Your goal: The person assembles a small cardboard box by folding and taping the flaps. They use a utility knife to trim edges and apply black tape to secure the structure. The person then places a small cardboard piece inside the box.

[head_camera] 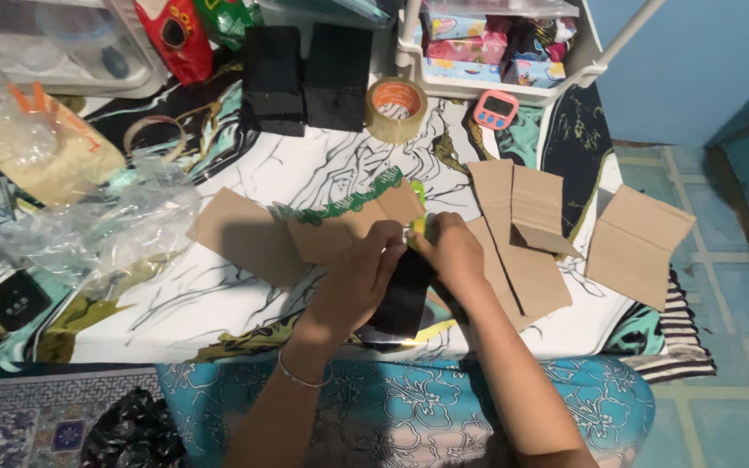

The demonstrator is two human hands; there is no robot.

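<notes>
My left hand (364, 269) and my right hand (451, 251) meet over a flat black rectangular packet (402, 299) that lies in front of me on the patterned cloth (218, 295). Both hands pinch its top end, where a small yellow-green object (418, 208) sticks out between the fingers. A bracelet circles my left wrist. Brown cardboard pieces (253, 234) lie just behind and beside the hands.
More folded cardboard (639, 243) lies to the right. A roll of brown tape (396, 108), two black blocks (305, 78) and a pink timer (496, 110) sit at the back. Clear plastic bags (88, 225) are heaped on the left. A white rack (496, 52) holds colourful packets.
</notes>
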